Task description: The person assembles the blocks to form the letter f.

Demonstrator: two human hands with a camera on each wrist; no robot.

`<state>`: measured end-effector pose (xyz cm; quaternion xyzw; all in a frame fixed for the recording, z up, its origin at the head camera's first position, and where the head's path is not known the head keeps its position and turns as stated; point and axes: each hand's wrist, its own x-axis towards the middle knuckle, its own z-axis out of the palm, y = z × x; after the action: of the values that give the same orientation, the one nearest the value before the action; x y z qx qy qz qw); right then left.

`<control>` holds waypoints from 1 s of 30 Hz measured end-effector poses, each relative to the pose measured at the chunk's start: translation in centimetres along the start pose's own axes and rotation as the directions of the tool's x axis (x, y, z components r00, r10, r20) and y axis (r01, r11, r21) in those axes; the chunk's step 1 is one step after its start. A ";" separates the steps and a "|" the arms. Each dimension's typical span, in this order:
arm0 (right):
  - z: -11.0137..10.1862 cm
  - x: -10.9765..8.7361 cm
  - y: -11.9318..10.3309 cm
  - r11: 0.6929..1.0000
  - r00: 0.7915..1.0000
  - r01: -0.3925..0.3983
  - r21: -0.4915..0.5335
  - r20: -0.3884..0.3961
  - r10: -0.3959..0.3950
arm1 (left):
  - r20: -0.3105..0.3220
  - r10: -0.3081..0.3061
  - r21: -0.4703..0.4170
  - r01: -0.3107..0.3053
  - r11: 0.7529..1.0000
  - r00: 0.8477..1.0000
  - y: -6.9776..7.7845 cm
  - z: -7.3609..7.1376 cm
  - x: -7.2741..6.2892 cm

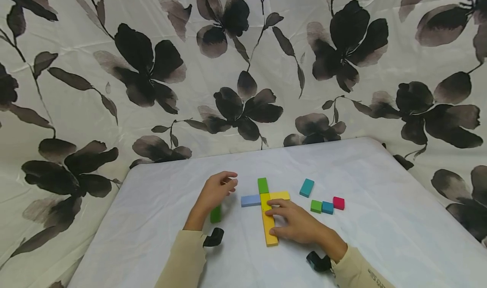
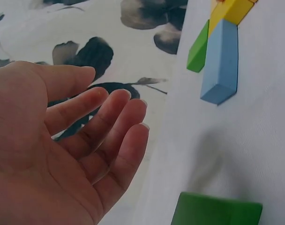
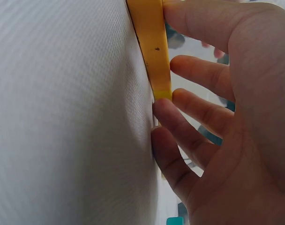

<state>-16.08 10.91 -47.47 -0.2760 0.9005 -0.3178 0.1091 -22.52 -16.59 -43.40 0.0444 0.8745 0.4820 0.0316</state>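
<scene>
Yellow block (image 1: 268,223) under R hand (image 1: 297,223), prob. light contact; L hand (image 1: 215,190) nr green block (image 1: 215,215), both hands loose-fingered

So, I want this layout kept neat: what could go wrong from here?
The right hand touches the lower yellow block; a nudge could push it out of line with the green block at the far end. The left hand hovers near the light blue block; a low sweep might knock it askew.
</scene>
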 end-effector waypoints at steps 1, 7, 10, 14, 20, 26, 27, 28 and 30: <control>0.0 0.0 0.0 1.000 1.000 0.002 -0.003 -0.002 -0.003 | -0.006 0.002 0.005 -0.002 1.000 1.000 -0.1 -0.2 -0.2; 0.0 0.0 0.2 1.000 1.000 0.019 -0.017 -0.014 -0.019 | -0.028 -0.019 0.004 0.019 1.000 0.999 -0.5 -0.9 -0.8; 0.0 0.0 0.2 1.000 0.999 0.029 -0.002 -0.013 -0.029 | -0.036 -0.022 0.003 0.022 1.000 0.999 -1.0 -1.1 -1.1; 0.0 -0.1 0.2 1.000 1.000 0.026 0.010 -0.001 -0.026 | -0.035 -0.017 0.044 0.019 0.999 0.999 -2.0 -1.5 -1.6; 0.1 -0.2 0.1 1.000 1.000 0.022 -0.005 -0.006 -0.022 | -0.019 -0.009 0.048 0.010 0.999 1.000 -3.5 -2.7 -2.0; 0.2 -0.1 0.0 1.000 1.000 0.024 0.009 -0.013 -0.024 | -0.014 -0.055 0.008 0.055 0.998 0.998 -5.4 -4.7 -2.1; 0.2 -0.1 0.0 1.000 1.000 0.022 0.013 -0.013 -0.022 | -0.006 -0.062 -0.009 0.062 0.998 0.998 -5.7 -5.0 -2.1; 0.2 -0.1 0.1 1.000 1.000 0.021 0.018 -0.012 -0.021 | 0.003 -0.072 -0.020 0.072 0.997 0.997 -5.9 -5.2 -2.2; 0.2 -0.1 0.2 0.999 1.000 0.022 0.026 -0.008 -0.022 | 0.025 -0.091 -0.036 0.092 0.995 0.996 -6.4 -5.5 -2.5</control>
<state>-15.96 10.96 -47.73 -0.2831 0.8937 -0.3317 0.1056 -20.90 -24.88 -45.84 0.0094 0.8660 0.4957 0.0648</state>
